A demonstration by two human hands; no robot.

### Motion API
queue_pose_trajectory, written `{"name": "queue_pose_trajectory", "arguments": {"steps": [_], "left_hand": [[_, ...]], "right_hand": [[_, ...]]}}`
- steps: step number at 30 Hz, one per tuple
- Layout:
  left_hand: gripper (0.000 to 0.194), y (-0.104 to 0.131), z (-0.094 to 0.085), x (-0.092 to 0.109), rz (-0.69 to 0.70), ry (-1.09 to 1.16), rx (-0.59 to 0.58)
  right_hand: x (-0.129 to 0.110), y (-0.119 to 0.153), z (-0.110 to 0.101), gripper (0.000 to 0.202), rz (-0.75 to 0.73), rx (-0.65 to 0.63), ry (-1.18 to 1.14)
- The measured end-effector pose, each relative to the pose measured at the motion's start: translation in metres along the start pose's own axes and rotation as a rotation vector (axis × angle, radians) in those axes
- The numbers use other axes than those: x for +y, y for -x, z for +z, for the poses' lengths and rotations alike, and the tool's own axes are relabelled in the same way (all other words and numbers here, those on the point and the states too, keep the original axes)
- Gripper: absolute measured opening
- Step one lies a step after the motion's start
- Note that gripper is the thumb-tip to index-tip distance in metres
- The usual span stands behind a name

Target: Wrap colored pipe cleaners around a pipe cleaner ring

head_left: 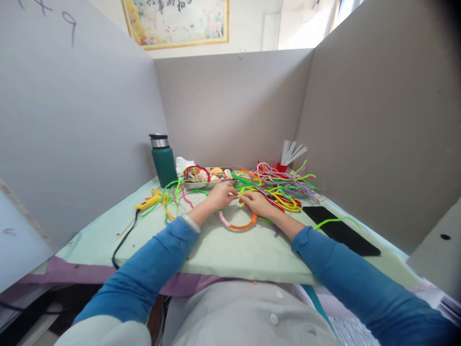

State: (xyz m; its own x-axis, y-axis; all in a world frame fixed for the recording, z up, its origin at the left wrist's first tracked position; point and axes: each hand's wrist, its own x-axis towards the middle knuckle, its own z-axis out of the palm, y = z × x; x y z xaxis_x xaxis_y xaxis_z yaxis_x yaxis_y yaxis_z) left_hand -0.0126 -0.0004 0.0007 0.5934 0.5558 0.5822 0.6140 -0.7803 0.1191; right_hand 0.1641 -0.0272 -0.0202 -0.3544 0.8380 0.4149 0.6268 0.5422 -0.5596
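My left hand and my right hand meet over the middle of the table, fingers pinched. Between the fingertips shows a short bit of yellow-green pipe cleaner. Just under the hands is a ring wrapped in pink and orange pipe cleaner; my hands hide its upper part. I cannot tell whether the fingers also grip the ring. Close behind the right hand, a pair of scissors lies on a heap of colourful pipe cleaners.
A metal tray of shells stands at the back, with a green bottle to its left. A yellow glue gun with a black cord lies at left. Glue sticks stand back right; a black phone-like slab lies at right. Grey partitions enclose three sides.
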Motion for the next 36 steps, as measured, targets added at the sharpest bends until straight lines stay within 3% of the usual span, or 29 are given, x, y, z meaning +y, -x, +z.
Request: {"name": "queue_pose_trajectory", "arguments": {"steps": [16,29,36], "left_hand": [[0.021,0.0006,-0.0003,0.0026,-0.09,-0.016,-0.115],[0.026,0.0021,-0.0051,0.0088,-0.294,0.196,-0.24],[0.025,0.0027,-0.0034,0.0065,-0.323,0.265,-0.258]], "right_hand": [[-0.0012,0.0007,0.0,0.033,0.011,-0.008,0.022],[-0.0048,0.0023,-0.0007,0.031,-0.014,-0.007,0.046],[-0.0055,0.0029,-0.0009,0.031,-0.005,-0.028,0.06]]}}
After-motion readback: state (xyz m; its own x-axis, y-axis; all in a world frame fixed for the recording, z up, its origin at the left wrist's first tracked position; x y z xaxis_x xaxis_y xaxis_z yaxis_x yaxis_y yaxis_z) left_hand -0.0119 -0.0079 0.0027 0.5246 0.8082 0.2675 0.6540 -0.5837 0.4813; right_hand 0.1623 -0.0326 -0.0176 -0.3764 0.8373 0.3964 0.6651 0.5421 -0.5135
